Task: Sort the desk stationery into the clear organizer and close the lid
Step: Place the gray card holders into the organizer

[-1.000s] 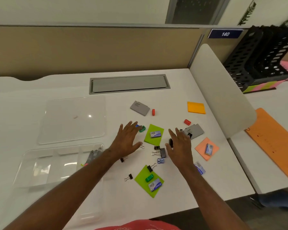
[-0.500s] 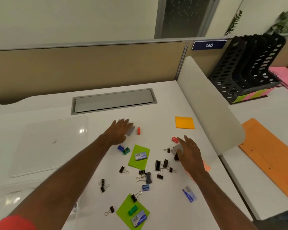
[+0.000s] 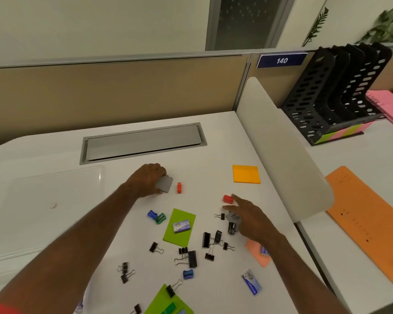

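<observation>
Two flat grey rectangular cases are in play at once: the left hand (image 3: 149,180) curls its fingers round the far one (image 3: 165,184), lifting its edge off the white desk (image 3: 213,143), while the right hand (image 3: 247,217) lies over the nearer grey case (image 3: 233,218), fingers fairly straight, index reaching toward a small red sharpener (image 3: 227,198); whether it has any real grip I cannot tell. The clear organizer itself is barely in view, at most a sliver at the lower left corner; its clear plastic lid (image 3: 45,211) lies flat on the desk at left, off the box. Risks now: the left hand's pinch looks shallow, so the case could slip and knock the small orange-red eraser (image 3: 179,187) just beside it. The right wrist hovers over scattered black binder clips (image 3: 210,242) and a salmon sticky pad (image 3: 258,251), and a careless drag could sweep them toward the desk's right edge. Carrying both cases across blind to the organizer invites a wrong compartment.
</observation>
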`<act>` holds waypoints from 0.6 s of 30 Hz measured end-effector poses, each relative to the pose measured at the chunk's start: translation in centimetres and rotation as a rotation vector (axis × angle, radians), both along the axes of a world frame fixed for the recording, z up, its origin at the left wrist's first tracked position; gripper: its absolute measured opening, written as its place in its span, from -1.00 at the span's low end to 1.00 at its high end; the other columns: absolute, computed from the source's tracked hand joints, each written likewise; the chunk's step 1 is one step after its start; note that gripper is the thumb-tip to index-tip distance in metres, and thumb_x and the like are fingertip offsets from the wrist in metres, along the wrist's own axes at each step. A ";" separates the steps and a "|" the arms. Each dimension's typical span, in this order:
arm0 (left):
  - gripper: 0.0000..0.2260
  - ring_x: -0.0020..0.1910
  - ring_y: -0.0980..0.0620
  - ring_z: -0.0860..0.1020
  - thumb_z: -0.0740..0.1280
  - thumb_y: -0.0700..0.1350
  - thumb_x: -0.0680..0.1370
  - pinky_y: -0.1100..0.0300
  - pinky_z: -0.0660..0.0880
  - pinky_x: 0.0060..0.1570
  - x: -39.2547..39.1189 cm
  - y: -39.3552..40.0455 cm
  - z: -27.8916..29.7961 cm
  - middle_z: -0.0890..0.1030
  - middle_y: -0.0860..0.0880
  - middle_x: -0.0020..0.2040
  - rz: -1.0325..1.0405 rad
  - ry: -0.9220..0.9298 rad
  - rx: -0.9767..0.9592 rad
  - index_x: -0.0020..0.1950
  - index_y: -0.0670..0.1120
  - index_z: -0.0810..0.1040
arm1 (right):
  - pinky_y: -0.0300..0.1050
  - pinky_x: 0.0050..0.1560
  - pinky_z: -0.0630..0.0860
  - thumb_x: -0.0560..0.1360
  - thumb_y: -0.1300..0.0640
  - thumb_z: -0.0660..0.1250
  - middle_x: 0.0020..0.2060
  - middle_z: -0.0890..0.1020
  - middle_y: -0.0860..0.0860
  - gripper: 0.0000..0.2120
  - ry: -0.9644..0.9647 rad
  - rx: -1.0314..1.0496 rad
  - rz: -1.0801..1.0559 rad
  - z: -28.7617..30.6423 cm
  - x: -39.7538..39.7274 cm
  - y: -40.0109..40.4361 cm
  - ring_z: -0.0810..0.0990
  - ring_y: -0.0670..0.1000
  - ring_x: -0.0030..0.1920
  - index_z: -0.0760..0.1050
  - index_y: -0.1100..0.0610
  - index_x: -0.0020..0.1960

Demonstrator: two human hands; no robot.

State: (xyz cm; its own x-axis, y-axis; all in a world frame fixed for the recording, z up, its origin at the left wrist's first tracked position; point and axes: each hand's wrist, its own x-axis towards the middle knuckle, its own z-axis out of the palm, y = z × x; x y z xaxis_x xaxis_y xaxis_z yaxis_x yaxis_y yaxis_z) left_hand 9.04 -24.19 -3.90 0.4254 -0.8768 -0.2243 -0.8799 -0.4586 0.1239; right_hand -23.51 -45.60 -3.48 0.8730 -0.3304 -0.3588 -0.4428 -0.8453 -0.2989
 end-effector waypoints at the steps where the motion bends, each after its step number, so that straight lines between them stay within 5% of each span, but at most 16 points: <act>1: -0.42 0.19 -0.04 0.46 0.53 0.11 0.40 0.12 0.40 0.19 0.0 0.0 0.0 0.50 -0.05 0.25 0.030 0.005 -0.005 0.33 -0.02 0.43 | -0.05 0.42 0.32 0.44 0.28 0.35 0.61 0.04 -0.03 -0.27 0.032 -0.033 0.012 0.0 -0.1 -0.1 0.15 0.06 0.56 0.27 -0.16 0.52; 5: -0.39 0.18 -0.07 0.47 0.54 0.10 0.39 0.08 0.43 0.12 -0.8 0.1 0.2 0.48 -0.06 0.23 0.086 -0.060 0.034 0.34 -0.04 0.42 | -0.02 0.37 0.35 0.49 0.22 0.32 0.59 0.13 0.06 -0.32 0.098 -0.201 0.000 -0.2 -0.5 -0.2 0.22 0.11 0.52 0.23 -0.16 0.53; 9: -0.68 0.10 -0.09 0.53 0.38 0.04 0.54 0.06 0.47 0.06 -2.5 0.5 0.5 0.55 -0.08 0.16 0.051 -0.166 -0.001 0.24 -0.07 0.52 | -0.10 0.24 0.38 0.44 0.13 0.43 0.30 0.45 -0.01 -0.37 0.030 -0.204 -0.013 -0.3 -0.5 -0.5 0.41 0.04 0.28 0.33 -0.09 0.46; 14: -0.80 -0.08 -0.06 0.55 0.37 -0.01 0.55 0.08 0.46 -0.09 -5.1 2.2 1.6 0.58 -0.07 0.00 0.221 -0.015 -0.245 0.09 -0.10 0.60 | -0.10 0.15 0.39 0.31 -0.18 0.54 0.16 0.45 -0.03 -0.29 -0.026 -0.222 -0.051 -0.3 -1.4 -1.3 0.40 0.00 0.14 0.36 -0.08 0.38; 18: -0.86 -0.12 0.00 0.56 0.42 -0.07 0.50 0.13 0.47 -0.14 -6.3 4.4 2.9 0.65 -0.01 -0.04 0.369 0.166 -0.406 0.04 -0.05 0.63 | -0.15 -0.04 0.41 0.29 -0.14 0.57 0.07 0.41 -0.05 -0.36 -0.071 -0.091 -0.124 -0.5 -1.9 -0.8 0.41 -0.02 0.09 0.38 -0.10 0.27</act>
State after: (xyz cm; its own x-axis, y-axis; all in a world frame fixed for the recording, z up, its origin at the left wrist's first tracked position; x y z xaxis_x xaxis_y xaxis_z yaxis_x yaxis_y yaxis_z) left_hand 2.73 -19.78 -0.97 0.7078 -0.7063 0.0099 -0.6240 -0.6187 0.4773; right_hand -25.38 -46.38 -3.97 0.8456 -0.4656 -0.2612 -0.5260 -0.8105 -0.2579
